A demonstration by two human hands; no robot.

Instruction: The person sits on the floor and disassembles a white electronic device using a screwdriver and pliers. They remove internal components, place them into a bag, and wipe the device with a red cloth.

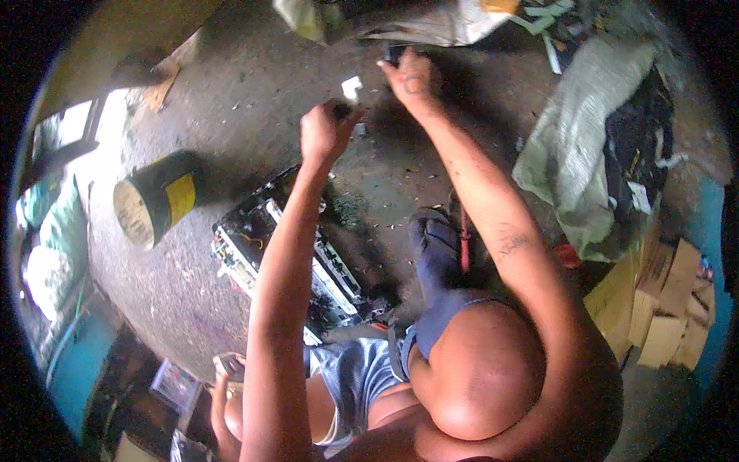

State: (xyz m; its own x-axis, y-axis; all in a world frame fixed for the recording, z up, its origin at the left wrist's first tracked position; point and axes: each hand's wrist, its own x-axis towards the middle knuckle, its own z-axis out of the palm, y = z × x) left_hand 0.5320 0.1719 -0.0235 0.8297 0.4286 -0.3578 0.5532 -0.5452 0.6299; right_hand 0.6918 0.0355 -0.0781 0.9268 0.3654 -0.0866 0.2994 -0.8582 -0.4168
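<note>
Both my arms stretch forward over the dirty floor. My left hand [323,137] is closed, its fingers curled at a small dark thing [341,111] whose kind I cannot make out. Just beyond it lies a white angular piece [352,87], and a small grey piece [360,129] rests beside its fingers. Farther off to the right, my right hand [416,78] is closed on a small black piece [393,54], partly hidden by the fingers. Behind my left forearm sits a stripped machine frame [331,266] with white rails, dark parts and loose wires.
At left a dark cylindrical bin [158,199] with a yellow patch lies on its side. Woven sacks [573,127] spread at right, near stacked cardboard [666,319]. A red-handled tool [465,242] lies by my foot. Another person's hand [228,366] shows at lower left.
</note>
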